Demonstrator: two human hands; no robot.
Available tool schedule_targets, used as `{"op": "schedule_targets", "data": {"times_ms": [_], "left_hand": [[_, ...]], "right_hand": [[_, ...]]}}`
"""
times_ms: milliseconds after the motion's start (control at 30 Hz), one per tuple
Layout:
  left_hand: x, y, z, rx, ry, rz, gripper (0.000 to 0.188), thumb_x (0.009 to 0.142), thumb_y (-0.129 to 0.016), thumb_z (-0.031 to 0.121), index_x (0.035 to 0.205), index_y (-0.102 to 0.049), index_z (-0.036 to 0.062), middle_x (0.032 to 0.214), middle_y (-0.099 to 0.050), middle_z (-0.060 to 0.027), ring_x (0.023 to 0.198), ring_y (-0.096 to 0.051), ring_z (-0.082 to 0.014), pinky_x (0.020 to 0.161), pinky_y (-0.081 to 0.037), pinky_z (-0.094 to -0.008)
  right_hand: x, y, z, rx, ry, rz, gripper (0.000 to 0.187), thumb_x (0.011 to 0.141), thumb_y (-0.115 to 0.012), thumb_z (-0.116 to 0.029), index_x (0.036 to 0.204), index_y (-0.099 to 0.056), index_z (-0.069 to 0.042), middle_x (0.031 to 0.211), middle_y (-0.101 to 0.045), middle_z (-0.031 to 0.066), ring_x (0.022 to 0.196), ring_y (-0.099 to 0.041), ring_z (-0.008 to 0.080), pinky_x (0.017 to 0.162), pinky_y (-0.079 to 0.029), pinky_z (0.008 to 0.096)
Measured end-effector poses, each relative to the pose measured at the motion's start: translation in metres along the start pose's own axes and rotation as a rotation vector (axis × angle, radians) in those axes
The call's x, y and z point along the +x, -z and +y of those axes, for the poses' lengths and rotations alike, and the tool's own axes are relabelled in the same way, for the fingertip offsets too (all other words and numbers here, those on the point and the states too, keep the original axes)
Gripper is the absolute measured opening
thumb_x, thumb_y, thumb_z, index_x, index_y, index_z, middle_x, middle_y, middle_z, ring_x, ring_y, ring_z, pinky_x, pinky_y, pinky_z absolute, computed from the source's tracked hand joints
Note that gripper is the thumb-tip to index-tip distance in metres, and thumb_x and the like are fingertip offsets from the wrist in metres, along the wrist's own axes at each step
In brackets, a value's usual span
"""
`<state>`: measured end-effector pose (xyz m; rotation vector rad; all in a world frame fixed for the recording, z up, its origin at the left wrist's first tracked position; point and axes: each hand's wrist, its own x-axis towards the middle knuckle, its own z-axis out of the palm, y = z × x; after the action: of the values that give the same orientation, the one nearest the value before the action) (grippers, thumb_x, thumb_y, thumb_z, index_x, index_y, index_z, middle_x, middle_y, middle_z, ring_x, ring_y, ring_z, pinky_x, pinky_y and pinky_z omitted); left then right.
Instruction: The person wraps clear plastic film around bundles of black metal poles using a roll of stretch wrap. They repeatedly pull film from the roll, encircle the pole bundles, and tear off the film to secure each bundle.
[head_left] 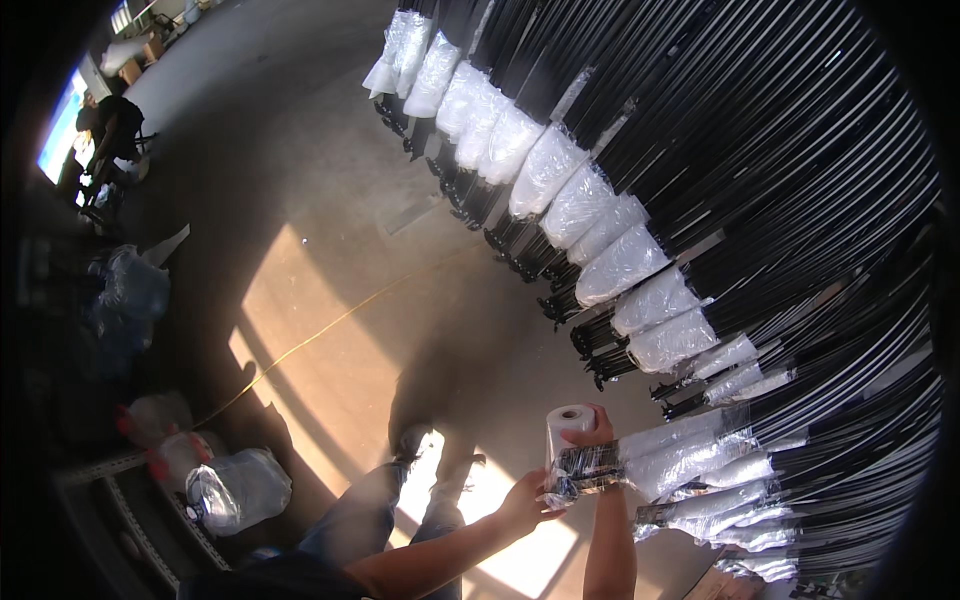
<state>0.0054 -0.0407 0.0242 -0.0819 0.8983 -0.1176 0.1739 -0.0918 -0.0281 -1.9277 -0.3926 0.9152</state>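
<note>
My right hand is closed around an upright roll of clear stretch film, its core hole facing up. Just below the roll, the end of a bundle of thin black rods sticks out, with shiny film around it. My left hand has its fingers closed on the tip of that bundle, where film and rod ends overlap. Farther along, the same bundle wears a whiter film sleeve. My right forearm passes under the bundle, which hides part of it.
A long row of black rods fills the right side, many ends wrapped in film. Film-wrapped packages lie at lower left by a metal frame. A yellow line crosses the sunlit floor. Another person is at far left.
</note>
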Motion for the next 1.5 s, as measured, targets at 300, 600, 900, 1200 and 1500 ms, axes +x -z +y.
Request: {"op": "schedule_targets", "data": {"times_ms": [300,600,900,1200,1500], "left_hand": [[0.03,0.042,-0.023,1.107,-0.372,-0.374,0.024,0.09,-0.033,0.006,0.11,-0.038,-0.0073,0.106,-0.048,-0.0156,0.101,-0.049,-0.0241,0.092,-0.043,-0.0323],[0.042,0.036,-0.008,0.37,-0.02,-0.314,0.022,0.085,-0.047,0.011,0.104,-0.048,-0.0014,0.1,-0.054,-0.0083,0.091,-0.052,-0.0148,0.081,-0.043,-0.0278],[0.016,-0.002,0.003,0.987,-0.247,-0.385,0.043,0.081,-0.057,0.03,0.112,-0.045,0.0017,0.102,-0.054,-0.0092,0.091,-0.055,-0.0177,0.073,-0.047,-0.0324],[0.014,-0.012,0.029,0.943,-0.27,-0.291,0.045,0.079,-0.061,0.018,0.114,-0.04,-0.0008,0.099,-0.054,-0.012,0.086,-0.056,-0.0192,0.07,-0.048,-0.0324],[0.027,-0.014,0.013,1.183,-0.517,-0.371,0.08,0.072,-0.069,0.011,0.129,-0.013,0.0064,0.117,-0.043,-0.0128,0.107,-0.044,-0.0189,0.09,-0.037,-0.0301]], "right_hand": [[0.0,-0.001,0.017,0.077,0.072,0.021,0.068,0.049,-0.079,-0.019,0.105,-0.046,0.0,0.092,-0.057,0.0097,0.085,-0.054,0.0166,0.075,-0.046,0.0299],[-0.012,0.0,-0.005,0.128,0.024,-0.025,0.062,0.057,-0.077,-0.023,0.106,-0.046,-0.001,0.096,-0.055,0.0099,0.089,-0.053,0.0171,0.081,-0.043,0.0297],[-0.003,0.012,0.021,0.41,0.034,0.056,0.064,0.063,-0.072,-0.018,0.114,-0.04,0.001,0.101,-0.053,0.0115,0.095,-0.051,0.0191,0.083,-0.042,0.0315],[-0.107,0.067,0.021,0.623,0.014,0.334,0.063,0.07,-0.063,-0.025,0.119,-0.038,0.006,0.11,-0.049,0.0139,0.104,-0.047,0.0211,0.087,-0.039,0.0322],[-0.186,-0.024,-0.062,0.696,0.159,0.519,0.083,0.059,-0.073,-0.039,0.119,-0.039,0.007,0.106,-0.053,0.0136,0.1,-0.05,0.0207,0.088,-0.037,0.0312]]}}
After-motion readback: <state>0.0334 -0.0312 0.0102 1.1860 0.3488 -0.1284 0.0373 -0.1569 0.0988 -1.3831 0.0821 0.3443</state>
